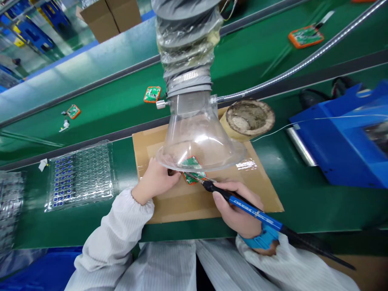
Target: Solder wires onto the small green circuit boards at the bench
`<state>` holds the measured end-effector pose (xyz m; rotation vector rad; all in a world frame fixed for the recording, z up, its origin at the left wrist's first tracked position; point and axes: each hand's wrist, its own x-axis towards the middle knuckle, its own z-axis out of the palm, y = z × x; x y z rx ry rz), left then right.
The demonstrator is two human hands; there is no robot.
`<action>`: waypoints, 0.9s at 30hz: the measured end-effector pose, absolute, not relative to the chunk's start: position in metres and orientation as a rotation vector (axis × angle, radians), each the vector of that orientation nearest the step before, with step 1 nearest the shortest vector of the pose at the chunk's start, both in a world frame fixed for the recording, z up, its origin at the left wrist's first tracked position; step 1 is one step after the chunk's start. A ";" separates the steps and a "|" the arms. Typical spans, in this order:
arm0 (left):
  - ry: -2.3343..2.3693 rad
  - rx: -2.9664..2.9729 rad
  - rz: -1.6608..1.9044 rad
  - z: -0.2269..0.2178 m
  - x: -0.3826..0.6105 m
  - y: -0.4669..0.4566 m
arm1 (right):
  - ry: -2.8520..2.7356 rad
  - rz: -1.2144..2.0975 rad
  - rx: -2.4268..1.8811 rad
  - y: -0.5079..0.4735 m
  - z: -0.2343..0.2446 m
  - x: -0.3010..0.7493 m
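My right hand (239, 208) grips a blue and black soldering iron (254, 212) like a pen. Its metal tip reaches over a green circuit board (190, 178) with an orange edge, lying on a cardboard sheet (188, 206). My left hand (159, 180) is at the board's left side with its fingers curled together. Something small and dark shows by the thumb, but I cannot make out what the fingers pinch. Over the board hangs a clear fume hood (200, 137), which partly blurs the left fingertips and the board's far half.
A corrugated duct (188, 44) carries the hood. Behind it on the right stands a crusted round pot (250, 119). A plastic tray (83, 176) of small blue parts lies left, a blue machine (345, 141) right. Several orange-edged boards (152, 94) rest on the green belt (121, 101).
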<state>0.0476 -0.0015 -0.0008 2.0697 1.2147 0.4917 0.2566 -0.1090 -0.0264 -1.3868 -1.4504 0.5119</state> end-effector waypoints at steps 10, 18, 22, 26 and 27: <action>1.215 2.110 0.435 -0.002 0.045 0.000 | -1.479 0.511 -1.373 -0.109 -0.027 0.257; 1.212 2.063 0.472 -0.001 0.047 0.000 | -1.484 0.519 -1.363 -0.109 -0.028 0.257; 1.214 2.078 0.468 0.002 0.047 -0.001 | -1.474 0.529 -1.365 -0.109 -0.027 0.257; 1.242 2.123 0.415 0.004 0.047 -0.001 | -1.480 0.523 -1.345 -0.108 -0.028 0.257; 1.243 2.137 0.410 0.004 0.047 -0.001 | -1.483 0.530 -1.342 -0.108 -0.028 0.257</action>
